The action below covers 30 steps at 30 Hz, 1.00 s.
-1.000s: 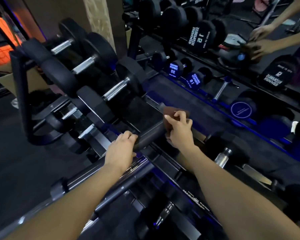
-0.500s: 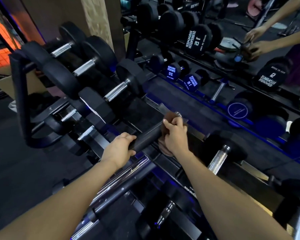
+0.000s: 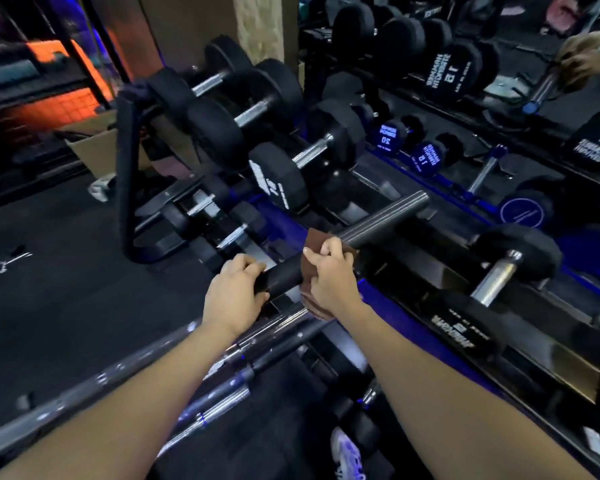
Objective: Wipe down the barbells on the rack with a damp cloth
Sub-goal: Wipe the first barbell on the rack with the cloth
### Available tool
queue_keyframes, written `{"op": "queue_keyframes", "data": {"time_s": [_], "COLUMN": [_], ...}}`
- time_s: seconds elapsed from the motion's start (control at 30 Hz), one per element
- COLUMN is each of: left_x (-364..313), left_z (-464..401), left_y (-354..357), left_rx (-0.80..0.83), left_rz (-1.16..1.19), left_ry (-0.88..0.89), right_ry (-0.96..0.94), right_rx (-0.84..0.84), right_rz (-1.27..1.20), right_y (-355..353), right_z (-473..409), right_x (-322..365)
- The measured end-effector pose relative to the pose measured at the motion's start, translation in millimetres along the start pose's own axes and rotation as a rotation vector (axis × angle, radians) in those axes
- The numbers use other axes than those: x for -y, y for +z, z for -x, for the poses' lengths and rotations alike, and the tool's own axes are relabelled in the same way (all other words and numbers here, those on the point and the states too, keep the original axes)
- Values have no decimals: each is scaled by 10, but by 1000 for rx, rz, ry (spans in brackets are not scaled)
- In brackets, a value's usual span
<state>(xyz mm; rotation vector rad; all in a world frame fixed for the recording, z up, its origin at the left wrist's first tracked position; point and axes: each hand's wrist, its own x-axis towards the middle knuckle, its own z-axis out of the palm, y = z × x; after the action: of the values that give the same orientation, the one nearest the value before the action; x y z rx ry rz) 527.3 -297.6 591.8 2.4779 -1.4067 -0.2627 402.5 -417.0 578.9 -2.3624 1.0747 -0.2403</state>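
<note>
A dark barbell sleeve (image 3: 385, 223) slants up to the right over the dumbbell rack (image 3: 520, 344). My left hand (image 3: 236, 296) grips the lower end of that sleeve. My right hand (image 3: 331, 278) holds a brown cloth (image 3: 317, 237) wrapped round the sleeve just above the left hand, with cloth hanging below the wrist. The upper part of the sleeve is bare and grooved. Chrome barbell shafts (image 3: 222, 403) run down to the lower left under my forearms.
Black dumbbells (image 3: 274, 112) fill the rack's upper left, and one lies at the right (image 3: 510, 265). A mirror behind shows labelled dumbbells (image 3: 451, 74) and reflected hands (image 3: 582, 60). A cardboard box (image 3: 94, 150) and dark floor (image 3: 66, 306) lie to the left. A shoe (image 3: 347, 455) shows below.
My right hand slid the cloth down the sleeve toward my left hand, baring the sleeve's upper end. The left hand kept its grip.
</note>
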Motion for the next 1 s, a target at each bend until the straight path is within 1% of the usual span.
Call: {"op": "queue_keyframes", "data": {"time_s": [0.1, 0.2, 0.3, 0.47, 0.53, 0.6, 0.7, 0.8, 1.0], "left_x": [199, 336, 380, 327, 315, 321, 365, 398, 411], "left_z": [232, 384, 435, 402, 366, 296, 160, 42, -163], "left_y": [-41, -24, 1, 38, 32, -6, -122, -208, -265], "left_rx": [-38, -16, -36, -32, -34, 10, 140, 251, 418], "left_rz": [65, 169, 264, 293, 295, 296, 278, 262, 241], "left_ry": [-60, -122, -133, -120, -138, -162, -194, -225, -311], "right_ry": [-20, -83, -116, -145, -130, -118, -146, -164, -85], "right_rx": [30, 57, 103, 124, 81, 14, -45, -60, -100], "right_rz": [17, 66, 76, 97, 59, 32, 31, 35, 21], "right_y": [155, 316, 426, 391, 394, 403, 385, 345, 219], "right_z": [148, 286, 417, 477, 486, 457, 375, 280, 91], "right_x": [233, 437, 586, 546, 525, 516, 529, 516, 287]}}
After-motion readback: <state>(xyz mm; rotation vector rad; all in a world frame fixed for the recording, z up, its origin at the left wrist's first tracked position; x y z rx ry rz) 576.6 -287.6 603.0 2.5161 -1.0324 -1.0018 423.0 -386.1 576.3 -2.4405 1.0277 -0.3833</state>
